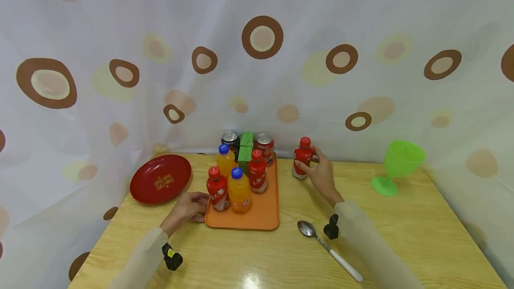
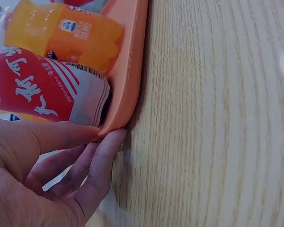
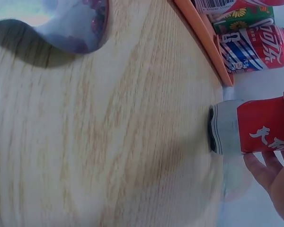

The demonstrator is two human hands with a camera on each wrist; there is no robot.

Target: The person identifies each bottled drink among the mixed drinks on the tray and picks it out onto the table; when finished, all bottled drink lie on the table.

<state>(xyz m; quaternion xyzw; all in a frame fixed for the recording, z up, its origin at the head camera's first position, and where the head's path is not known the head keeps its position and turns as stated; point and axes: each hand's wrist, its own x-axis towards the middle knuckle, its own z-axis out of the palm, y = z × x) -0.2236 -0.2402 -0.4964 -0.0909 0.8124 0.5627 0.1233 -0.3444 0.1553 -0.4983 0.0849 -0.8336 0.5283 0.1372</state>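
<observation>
My left hand [image 1: 188,208] pinches the front left corner of an orange tray [image 1: 261,221] between thumb and fingers, as the left wrist view shows. On the tray stand two red-labelled bottles, the nearer one [image 2: 47,87] right beside my left thumb, and two orange soda bottles [image 1: 239,193]. Behind them are a dark can [image 1: 230,139], a green box [image 1: 246,153] and a red cola can [image 3: 255,47]. To the right of the tray, my right hand [image 1: 321,174] grips another red-labelled bottle [image 1: 302,158] around its body. That bottle is upright, at or just above the table.
A dark red oval plate [image 1: 162,179] lies left of the tray. A spoon with a white handle [image 1: 331,251] rests on the wooden table [image 1: 409,235], near my right forearm. At the far right stands a green goblet [image 1: 401,162]. A patterned curtain [image 1: 297,84] hangs behind.
</observation>
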